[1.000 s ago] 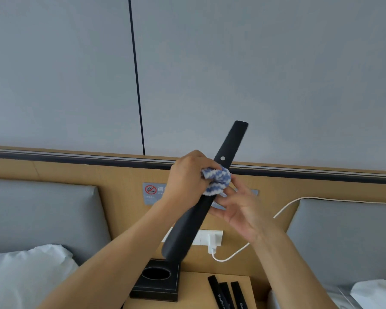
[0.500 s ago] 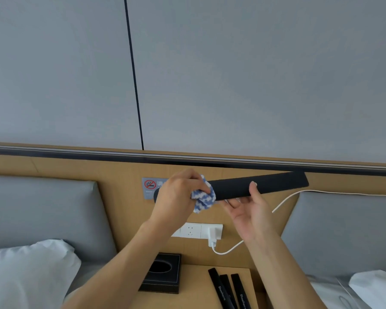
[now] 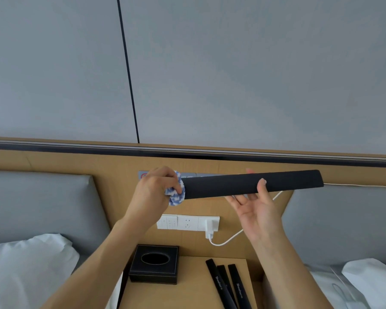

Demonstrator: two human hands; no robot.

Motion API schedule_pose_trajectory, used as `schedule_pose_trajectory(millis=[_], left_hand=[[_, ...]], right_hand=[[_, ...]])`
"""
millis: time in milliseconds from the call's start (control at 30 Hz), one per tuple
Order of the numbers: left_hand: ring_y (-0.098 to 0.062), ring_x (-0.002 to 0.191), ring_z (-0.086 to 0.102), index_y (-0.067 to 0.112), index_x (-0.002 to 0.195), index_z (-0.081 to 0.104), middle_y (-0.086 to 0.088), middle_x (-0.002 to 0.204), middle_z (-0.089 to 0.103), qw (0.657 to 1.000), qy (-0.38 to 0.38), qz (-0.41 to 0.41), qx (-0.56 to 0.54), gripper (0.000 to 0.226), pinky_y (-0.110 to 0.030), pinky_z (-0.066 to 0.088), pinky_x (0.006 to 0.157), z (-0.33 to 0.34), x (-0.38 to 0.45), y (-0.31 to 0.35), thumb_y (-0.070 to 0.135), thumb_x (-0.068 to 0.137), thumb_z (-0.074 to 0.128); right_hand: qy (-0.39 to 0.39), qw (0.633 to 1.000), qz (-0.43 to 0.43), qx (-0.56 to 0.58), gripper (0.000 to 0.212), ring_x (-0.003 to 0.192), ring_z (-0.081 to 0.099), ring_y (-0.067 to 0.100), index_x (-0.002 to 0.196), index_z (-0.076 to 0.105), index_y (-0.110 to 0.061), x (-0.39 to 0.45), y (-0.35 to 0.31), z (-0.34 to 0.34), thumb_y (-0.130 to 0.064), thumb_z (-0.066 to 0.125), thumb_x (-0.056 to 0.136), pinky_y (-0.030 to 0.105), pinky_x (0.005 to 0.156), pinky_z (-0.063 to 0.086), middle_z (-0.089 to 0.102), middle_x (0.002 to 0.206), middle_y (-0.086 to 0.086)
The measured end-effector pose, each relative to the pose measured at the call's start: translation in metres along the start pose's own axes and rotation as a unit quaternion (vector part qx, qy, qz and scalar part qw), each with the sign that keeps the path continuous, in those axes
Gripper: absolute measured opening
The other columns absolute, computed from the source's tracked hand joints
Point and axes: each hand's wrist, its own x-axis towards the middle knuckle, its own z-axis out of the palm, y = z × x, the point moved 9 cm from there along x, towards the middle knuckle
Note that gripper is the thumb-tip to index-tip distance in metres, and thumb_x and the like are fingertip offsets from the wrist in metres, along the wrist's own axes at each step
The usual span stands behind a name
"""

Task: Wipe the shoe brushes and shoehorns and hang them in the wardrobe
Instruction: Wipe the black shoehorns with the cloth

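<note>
From the head camera we look at a pale grey panelled wall [image 3: 232,74] split by one thin dark vertical seam, above a wooden headboard [image 3: 112,166] topped by a dark strip. Grey padded panels sit at either side, with white pillows [image 3: 25,266] at the lower left and lower right. Between the beds we see a wooden nightstand [image 3: 187,293] carrying a black tissue box [image 3: 154,266] and, just to its right, three black shoehorns [image 3: 227,288] lying side by side; two carry pale lettering that appears to read "Shoehorn". On the headboard a white socket strip [image 3: 187,222] holds a white charger [image 3: 211,227], whose cable [image 3: 230,240] curves up to the right. A small sign [image 3: 188,176] with a red no-smoking symbol sits partly hidden behind our hands; its text is too small to read. In mid-air we hold a long black shoehorn [image 3: 254,183] almost level, tilted slightly up to the right. Our left hand [image 3: 155,190] grips a blue-and-white cloth [image 3: 176,194] wrapped round the left end of it. Our right hand [image 3: 254,208], palm up, pinches the shoehorn near its middle between thumb in front and fingers behind.
</note>
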Motion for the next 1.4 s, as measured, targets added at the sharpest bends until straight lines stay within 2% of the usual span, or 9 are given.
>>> schedule_pose_trajectory(millis=[167, 400, 567, 767, 867, 1067, 1233, 1333, 1400], left_hand=[[-0.018, 0.084, 0.063, 0.013, 0.072, 0.077, -0.001, 0.091, 0.068, 1.0, -0.024, 0.005, -0.006, 0.029, -0.023, 0.05, 0.061, 0.026, -0.005, 0.02, -0.014, 0.062, 0.08], [-0.019, 0.084, 0.061, 0.014, 0.077, 0.078, 0.0, 0.094, 0.065, 0.997, -0.052, -0.016, -0.064, 0.03, -0.035, 0.052, 0.061, 0.065, -0.013, 0.038, -0.013, 0.07, 0.069], [-0.017, 0.077, 0.063, 0.015, 0.076, 0.078, 0.001, 0.092, 0.066, 0.99, -0.074, -0.022, -0.117, 0.034, -0.025, 0.05, 0.064, 0.084, -0.017, 0.044, -0.016, 0.067, 0.069], [-0.005, 0.072, 0.061, 0.018, 0.078, 0.077, 0.014, 0.088, 0.059, 0.973, -0.104, -0.08, -0.189, 0.042, -0.006, 0.045, 0.062, 0.113, -0.031, 0.037, -0.02, 0.063, 0.064], [-0.005, 0.07, 0.061, 0.02, 0.079, 0.075, 0.018, 0.088, 0.057, 0.961, -0.119, -0.121, -0.218, 0.046, -0.005, 0.046, 0.057, 0.129, -0.043, 0.03, -0.02, 0.063, 0.06], [-0.005, 0.081, 0.059, 0.018, 0.081, 0.077, 0.01, 0.092, 0.062, 0.958, -0.092, -0.176, -0.206, 0.045, -0.008, 0.043, 0.072, 0.146, -0.062, 0.007, -0.019, 0.063, 0.057], [0.009, 0.085, 0.059, 0.025, 0.08, 0.074, 0.015, 0.088, 0.063, 0.949, -0.068, -0.222, -0.215, 0.043, 0.0, 0.04, 0.071, 0.152, -0.083, -0.018, -0.014, 0.066, 0.064], [0.013, 0.083, 0.059, 0.034, 0.079, 0.069, 0.02, 0.087, 0.062, 0.941, -0.063, -0.258, -0.208, 0.048, 0.001, 0.039, 0.068, 0.159, -0.102, -0.036, -0.013, 0.068, 0.067], [0.01, 0.081, 0.059, 0.037, 0.079, 0.068, 0.021, 0.086, 0.063, 0.931, -0.064, -0.292, -0.208, 0.05, 0.0, 0.039, 0.065, 0.165, -0.118, -0.049, -0.012, 0.068, 0.069]], right_hand=[[-0.026, 0.998, 0.001, -0.054, 0.038, 0.113, 0.068, 0.032, 0.132, 0.061, -0.014, -0.003, 0.009, 0.009, -0.032, 0.052, 0.099, 0.045, 0.084, 0.06, 0.067, 0.126, 0.016], [-0.035, 0.99, 0.062, -0.119, 0.031, 0.114, 0.066, 0.039, 0.127, 0.063, -0.014, -0.012, 0.042, -0.007, -0.026, 0.05, 0.101, 0.045, 0.088, 0.059, 0.067, 0.122, 0.023], [-0.042, 0.978, 0.104, -0.175, 0.029, 0.113, 0.067, 0.035, 0.127, 0.06, -0.006, -0.021, 0.056, -0.034, -0.007, 0.048, 0.101, 0.043, 0.089, 0.059, 0.068, 0.123, 0.021], [-0.054, 0.97, 0.126, -0.198, 0.032, 0.113, 0.068, 0.031, 0.127, 0.062, -0.012, -0.033, 0.061, -0.065, -0.006, 0.053, 0.096, 0.045, 0.097, 0.055, 0.069, 0.124, 0.016], [-0.051, 0.972, 0.123, -0.196, 0.034, 0.111, 0.069, 0.031, 0.123, 0.065, -0.015, -0.038, 0.063, -0.08, -0.008, 0.058, 0.091, 0.04, 0.089, 0.059, 0.069, 0.125, 0.015], [-0.048, 0.965, 0.111, -0.232, 0.041, 0.117, 0.065, 0.031, 0.124, 0.065, -0.017, -0.047, 0.061, -0.114, -0.007, 0.068, 0.085, 0.044, 0.089, 0.058, 0.068, 0.123, 0.013], [-0.029, 0.917, 0.051, -0.395, 0.042, 0.113, 0.066, 0.031, 0.121, 0.067, -0.023, -0.052, 0.042, -0.144, -0.005, 0.075, 0.084, 0.043, 0.091, 0.058, 0.069, 0.116, 0.011], [-0.013, 0.865, 0.035, -0.501, 0.048, 0.113, 0.066, 0.015, 0.12, 0.068, -0.033, -0.054, 0.038, -0.163, -0.011, 0.081, 0.08, 0.04, 0.097, 0.053, 0.072, 0.114, -0.004], [-0.011, 0.826, 0.046, -0.561, 0.05, 0.11, 0.065, 0.004, 0.119, 0.065, -0.04, -0.056, 0.042, -0.177, -0.02, 0.083, 0.078, 0.032, 0.095, 0.053, 0.072, 0.114, -0.013]])
